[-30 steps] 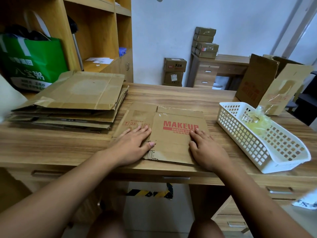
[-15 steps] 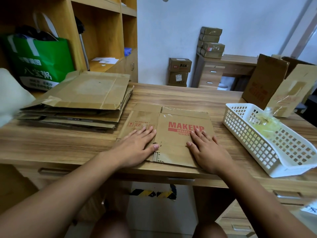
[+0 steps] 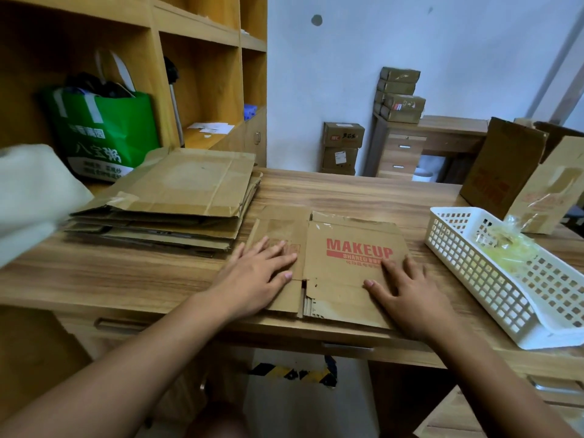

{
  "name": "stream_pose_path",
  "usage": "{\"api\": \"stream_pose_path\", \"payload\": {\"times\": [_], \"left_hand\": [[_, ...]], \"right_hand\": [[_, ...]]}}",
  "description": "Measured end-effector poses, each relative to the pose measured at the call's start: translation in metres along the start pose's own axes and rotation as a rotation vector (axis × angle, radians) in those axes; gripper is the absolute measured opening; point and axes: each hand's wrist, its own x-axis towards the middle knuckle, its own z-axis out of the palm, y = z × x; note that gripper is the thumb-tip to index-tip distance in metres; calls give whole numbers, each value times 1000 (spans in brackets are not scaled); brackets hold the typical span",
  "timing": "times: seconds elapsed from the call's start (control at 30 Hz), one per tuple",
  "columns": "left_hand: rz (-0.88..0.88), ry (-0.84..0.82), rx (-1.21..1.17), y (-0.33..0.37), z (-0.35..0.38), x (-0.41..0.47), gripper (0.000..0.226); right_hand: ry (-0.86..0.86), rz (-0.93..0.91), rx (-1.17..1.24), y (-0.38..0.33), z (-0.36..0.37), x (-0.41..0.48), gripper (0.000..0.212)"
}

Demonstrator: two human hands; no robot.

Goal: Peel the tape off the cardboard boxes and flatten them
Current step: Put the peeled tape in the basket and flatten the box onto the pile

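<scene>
On flattened box (image 3: 347,273): left hand (image 3: 256,276), right hand (image 3: 407,295) press down — fingers straight, gripping nothing.
Left of flattened box: cardboard stack (image 3: 177,191) — nearer left hand.

Storeroom or back office: wooden shelving (image 3: 202,36), stacked cartons (image 3: 399,94) (taped shut), desk (image 3: 331,191).

White basket (image 3: 471,273) sits at the right end of the table (image 3: 126,273). Green bag (image 3: 104,134) stands in the wooden shelf (image 3: 196,30) at left. Drawer unit (image 3: 399,156) stands against the far wall (image 3: 410,36).
</scene>
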Motion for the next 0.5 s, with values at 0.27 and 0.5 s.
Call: {"api": "stream_pose_path", "payload": {"times": [0.27,0.5], "left_hand": [[-90,-16,-291,11,-4,-15,55],[-117,80,-435,14,-15,-25,61]], "right_hand": [[61,99,156,7,-12,-8,93],[144,68,280,9,-24,-19,112]]}}
